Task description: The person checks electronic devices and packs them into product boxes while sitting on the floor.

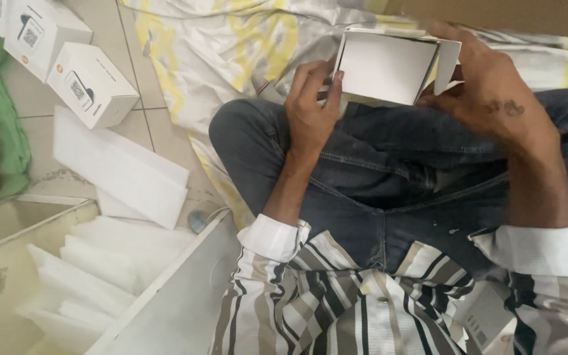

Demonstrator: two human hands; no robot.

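Two hands point(310, 108) point(488, 98) gripping one white box point(389, 66), two boxes point(90, 82) aside

Two hands on show — left hand point(310, 108) and right hand point(494, 98) — sharing one open white carton point(389, 66) at twelve o'clock. Up at ten o'clock, two closed white boxes point(90, 85) in full, a third just clipped by the corner. Foam sheets point(123, 171) at nine — two stacked.
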